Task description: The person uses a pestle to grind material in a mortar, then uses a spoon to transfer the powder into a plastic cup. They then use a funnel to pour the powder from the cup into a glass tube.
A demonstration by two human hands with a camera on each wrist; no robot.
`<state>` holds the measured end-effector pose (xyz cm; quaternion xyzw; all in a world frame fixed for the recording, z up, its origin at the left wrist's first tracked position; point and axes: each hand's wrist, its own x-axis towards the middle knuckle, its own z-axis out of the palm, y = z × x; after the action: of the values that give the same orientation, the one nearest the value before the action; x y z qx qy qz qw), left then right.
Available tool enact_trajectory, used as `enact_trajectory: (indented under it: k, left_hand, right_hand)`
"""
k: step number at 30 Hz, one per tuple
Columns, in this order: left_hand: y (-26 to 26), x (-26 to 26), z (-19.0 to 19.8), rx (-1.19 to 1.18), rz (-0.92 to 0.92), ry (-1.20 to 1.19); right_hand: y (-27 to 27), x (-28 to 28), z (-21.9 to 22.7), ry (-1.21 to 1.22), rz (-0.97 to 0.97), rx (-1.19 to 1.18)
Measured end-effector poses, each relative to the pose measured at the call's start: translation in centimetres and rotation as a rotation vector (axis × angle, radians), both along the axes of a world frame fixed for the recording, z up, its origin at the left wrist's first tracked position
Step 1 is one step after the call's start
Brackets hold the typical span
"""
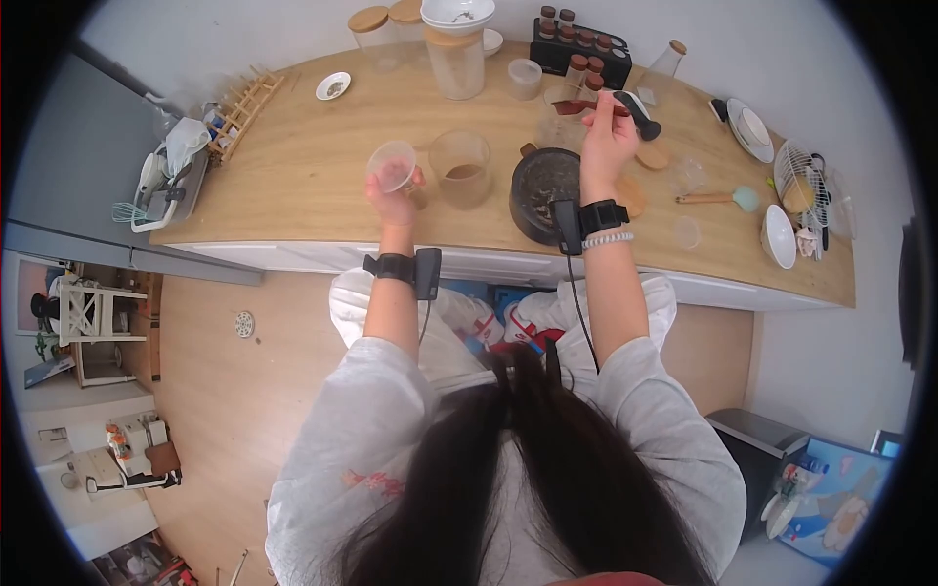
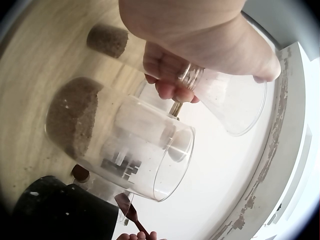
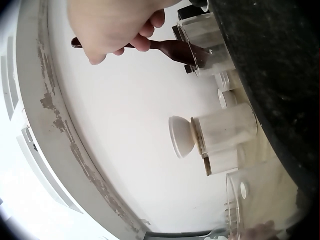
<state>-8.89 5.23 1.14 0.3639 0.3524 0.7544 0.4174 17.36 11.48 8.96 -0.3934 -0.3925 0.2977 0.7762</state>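
The left hand (image 1: 393, 200) grips the neck of a small clear vessel with brown powder low in it, a clear funnel (image 2: 232, 100) flaring at its mouth. Beside it stands a wide glass jar (image 1: 460, 171) with brown powder (image 2: 75, 117) at the bottom. The right hand (image 1: 608, 146) pinches the handle of a dark red scoop (image 3: 175, 51), whose bowl is at the rim of a clear container (image 3: 212, 42) behind the black pot (image 1: 545, 195). Whether the scoop touches that container, I cannot tell.
Lidded jars (image 1: 457, 68) and a black spice rack (image 1: 581, 54) stand along the wall. At the right are a teal-headed utensil (image 1: 745, 199), a white bowl (image 1: 778, 236) and a wire basket (image 1: 803, 181). A wooden rack (image 1: 239, 117) and a tray (image 1: 186, 200) lie left.
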Motion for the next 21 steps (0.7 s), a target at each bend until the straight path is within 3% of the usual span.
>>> enact_trajectory:
  k: [11,17,21]
  left_hand:
    - [-0.1,0.2,0.4,-0.002,0.023,0.013]
    - [-0.1,0.1,0.2,-0.009,0.017,0.019]
    - [0.0,0.0,0.0,-0.005,0.018,0.027]
  right_hand:
    - [-0.6,-0.2,0.4,-0.118,0.191,-0.339]
    - [-0.7,-0.3,0.6,-0.018,0.201,-0.334]
    - [0.5,0.1,-1.0,-0.178,0.081,-0.234]
